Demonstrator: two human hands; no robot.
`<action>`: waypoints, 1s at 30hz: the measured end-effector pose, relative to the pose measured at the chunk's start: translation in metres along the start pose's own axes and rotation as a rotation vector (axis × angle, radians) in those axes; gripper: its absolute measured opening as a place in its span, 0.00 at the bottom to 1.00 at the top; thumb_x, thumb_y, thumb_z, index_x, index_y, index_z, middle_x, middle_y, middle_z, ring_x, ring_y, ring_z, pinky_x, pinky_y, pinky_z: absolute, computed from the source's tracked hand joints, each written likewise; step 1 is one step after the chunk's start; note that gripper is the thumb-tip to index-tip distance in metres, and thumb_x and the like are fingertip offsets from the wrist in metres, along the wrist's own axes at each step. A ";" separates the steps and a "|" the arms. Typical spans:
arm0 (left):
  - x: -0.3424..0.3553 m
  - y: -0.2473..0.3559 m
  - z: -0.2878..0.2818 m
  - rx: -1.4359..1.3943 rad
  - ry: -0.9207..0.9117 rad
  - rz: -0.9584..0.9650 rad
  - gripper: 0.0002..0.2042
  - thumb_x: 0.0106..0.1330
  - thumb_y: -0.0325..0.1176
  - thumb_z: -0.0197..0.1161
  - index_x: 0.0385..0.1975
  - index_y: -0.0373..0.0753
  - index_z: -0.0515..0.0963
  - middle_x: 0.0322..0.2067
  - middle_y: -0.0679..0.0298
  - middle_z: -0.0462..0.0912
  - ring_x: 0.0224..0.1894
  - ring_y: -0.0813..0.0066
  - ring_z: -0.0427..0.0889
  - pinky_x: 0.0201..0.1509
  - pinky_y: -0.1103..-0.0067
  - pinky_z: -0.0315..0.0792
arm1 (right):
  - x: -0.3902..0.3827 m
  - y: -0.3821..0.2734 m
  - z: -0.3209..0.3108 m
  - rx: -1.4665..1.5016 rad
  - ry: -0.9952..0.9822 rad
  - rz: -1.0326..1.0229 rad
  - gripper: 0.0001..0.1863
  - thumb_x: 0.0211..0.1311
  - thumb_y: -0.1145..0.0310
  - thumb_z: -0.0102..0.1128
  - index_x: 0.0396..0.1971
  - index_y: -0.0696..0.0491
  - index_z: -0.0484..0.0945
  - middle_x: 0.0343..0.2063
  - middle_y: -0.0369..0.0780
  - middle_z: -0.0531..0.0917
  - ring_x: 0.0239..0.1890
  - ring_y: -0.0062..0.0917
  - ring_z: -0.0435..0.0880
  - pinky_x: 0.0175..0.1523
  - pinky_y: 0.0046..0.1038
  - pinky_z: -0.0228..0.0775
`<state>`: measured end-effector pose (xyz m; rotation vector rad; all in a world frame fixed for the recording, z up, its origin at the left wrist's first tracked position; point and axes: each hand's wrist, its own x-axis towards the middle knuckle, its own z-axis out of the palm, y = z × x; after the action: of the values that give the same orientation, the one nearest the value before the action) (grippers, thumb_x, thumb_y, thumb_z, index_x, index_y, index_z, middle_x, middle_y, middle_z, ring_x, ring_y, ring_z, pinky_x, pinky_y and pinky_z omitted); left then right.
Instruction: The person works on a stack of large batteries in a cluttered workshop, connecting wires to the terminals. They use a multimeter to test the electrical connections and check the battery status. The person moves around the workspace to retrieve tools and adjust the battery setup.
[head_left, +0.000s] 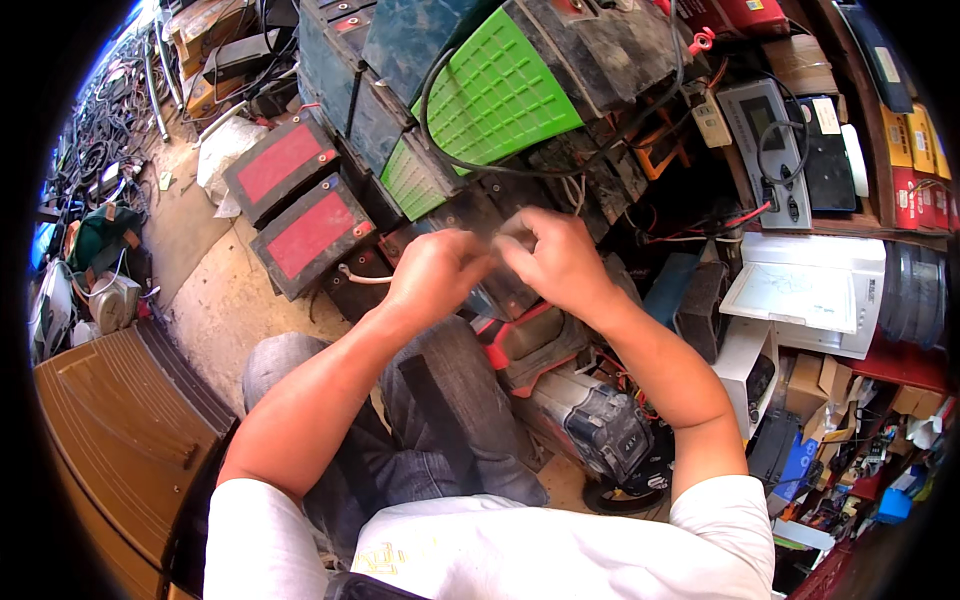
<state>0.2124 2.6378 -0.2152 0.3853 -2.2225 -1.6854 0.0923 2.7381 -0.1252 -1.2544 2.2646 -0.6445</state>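
Note:
My left hand (440,265) and my right hand (545,260) are raised close together over a dusty dark battery (505,298) at the centre. The fingers of both are curled in toward each other and partly blurred; what is between them, if anything, I cannot make out. Just behind them stand more battery blocks (620,70), some with bright green ribbed panels (490,85) crossed by a black cable. To the left of my hands are two dark batteries with red tops (280,165) and a white lead (370,278).
A brown ribbed case (120,440) is at the lower left, tangled cables (110,130) at the upper left. On the right, shelving holds a grey meter (750,130), a white device (810,290) and cluttered boxes (810,390). A grey power unit (590,420) sits beside my legs.

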 end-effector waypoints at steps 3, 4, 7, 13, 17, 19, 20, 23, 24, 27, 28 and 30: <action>0.000 0.001 0.004 0.129 0.075 0.094 0.08 0.53 0.31 0.63 0.29 0.34 0.77 0.25 0.54 0.77 0.27 0.58 0.77 0.31 0.70 0.70 | 0.005 0.006 -0.001 0.202 -0.023 0.145 0.09 0.50 0.71 0.62 0.28 0.61 0.77 0.22 0.40 0.81 0.23 0.18 0.79 0.29 0.20 0.69; 0.000 0.003 0.005 0.138 0.073 0.085 0.08 0.53 0.31 0.63 0.29 0.34 0.77 0.26 0.53 0.77 0.28 0.57 0.77 0.31 0.70 0.70 | 0.007 0.010 0.000 0.289 -0.015 0.178 0.09 0.49 0.71 0.62 0.28 0.62 0.77 0.22 0.40 0.81 0.23 0.17 0.79 0.29 0.19 0.69; -0.001 0.005 0.005 0.127 0.079 0.078 0.08 0.54 0.31 0.62 0.29 0.34 0.78 0.26 0.53 0.78 0.30 0.56 0.77 0.32 0.70 0.70 | 0.011 0.019 0.000 0.536 -0.093 0.266 0.09 0.49 0.72 0.63 0.29 0.62 0.77 0.22 0.39 0.81 0.23 0.18 0.79 0.30 0.19 0.70; 0.005 0.005 0.000 -0.180 0.126 -0.038 0.12 0.62 0.36 0.59 0.34 0.31 0.77 0.22 0.62 0.76 0.26 0.79 0.72 0.31 0.79 0.68 | 0.023 0.040 -0.021 0.382 -0.020 0.328 0.06 0.51 0.77 0.59 0.28 0.62 0.78 0.21 0.39 0.81 0.23 0.19 0.79 0.30 0.19 0.69; 0.003 0.010 -0.020 -0.508 0.073 -0.262 0.19 0.64 0.43 0.55 0.26 0.30 0.78 0.14 0.73 0.67 0.19 0.88 0.62 0.22 0.84 0.58 | 0.047 0.051 -0.025 0.079 -0.128 0.209 0.13 0.46 0.70 0.62 0.33 0.60 0.78 0.21 0.42 0.81 0.22 0.24 0.80 0.30 0.25 0.69; 0.001 0.014 -0.032 -0.782 0.026 -0.300 0.21 0.64 0.46 0.54 0.19 0.33 0.76 0.11 0.76 0.61 0.15 0.89 0.54 0.19 0.85 0.48 | 0.056 0.058 -0.023 0.024 -0.151 0.203 0.14 0.45 0.70 0.62 0.34 0.58 0.78 0.23 0.44 0.81 0.25 0.28 0.81 0.32 0.27 0.70; 0.002 0.012 -0.042 -0.945 -0.097 -0.345 0.21 0.64 0.46 0.54 0.19 0.32 0.76 0.11 0.76 0.60 0.14 0.88 0.53 0.18 0.85 0.48 | 0.060 0.063 -0.023 0.000 -0.124 0.160 0.14 0.44 0.70 0.62 0.34 0.58 0.78 0.25 0.45 0.81 0.27 0.29 0.81 0.34 0.27 0.70; -0.002 0.010 -0.046 -0.774 -0.115 -0.419 0.21 0.64 0.46 0.55 0.18 0.32 0.75 0.10 0.76 0.59 0.14 0.88 0.53 0.18 0.86 0.48 | 0.068 0.062 -0.021 -0.051 -0.103 0.105 0.15 0.44 0.70 0.62 0.35 0.57 0.79 0.30 0.46 0.81 0.32 0.32 0.80 0.38 0.28 0.69; -0.004 0.012 -0.046 -0.754 -0.130 -0.459 0.21 0.64 0.46 0.55 0.18 0.32 0.75 0.10 0.76 0.59 0.14 0.88 0.52 0.18 0.86 0.48 | 0.069 0.054 -0.020 -0.057 -0.124 0.143 0.15 0.44 0.70 0.62 0.35 0.56 0.79 0.31 0.46 0.81 0.33 0.32 0.79 0.39 0.28 0.69; -0.005 0.011 -0.047 -0.729 -0.175 -0.495 0.21 0.64 0.46 0.55 0.20 0.32 0.76 0.11 0.76 0.58 0.14 0.89 0.52 0.18 0.86 0.49 | 0.072 0.038 -0.021 -0.061 -0.191 0.239 0.15 0.44 0.70 0.61 0.36 0.58 0.78 0.33 0.46 0.81 0.34 0.30 0.79 0.39 0.28 0.69; -0.004 0.011 -0.046 -0.729 -0.193 -0.490 0.21 0.64 0.46 0.55 0.21 0.32 0.76 0.11 0.76 0.58 0.15 0.89 0.52 0.18 0.85 0.49 | 0.071 0.036 -0.023 -0.062 -0.212 0.271 0.16 0.44 0.70 0.61 0.36 0.58 0.78 0.32 0.46 0.81 0.34 0.30 0.79 0.39 0.28 0.69; -0.002 0.012 -0.044 -0.752 -0.185 -0.480 0.19 0.64 0.45 0.55 0.24 0.31 0.77 0.12 0.77 0.59 0.15 0.89 0.53 0.18 0.85 0.49 | 0.067 0.053 -0.017 0.051 -0.225 0.225 0.15 0.44 0.70 0.62 0.34 0.59 0.78 0.30 0.45 0.82 0.33 0.28 0.79 0.39 0.27 0.69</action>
<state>0.2325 2.6035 -0.1923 0.6021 -1.4823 -2.7318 0.0159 2.7079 -0.1552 -0.9763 2.1464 -0.4519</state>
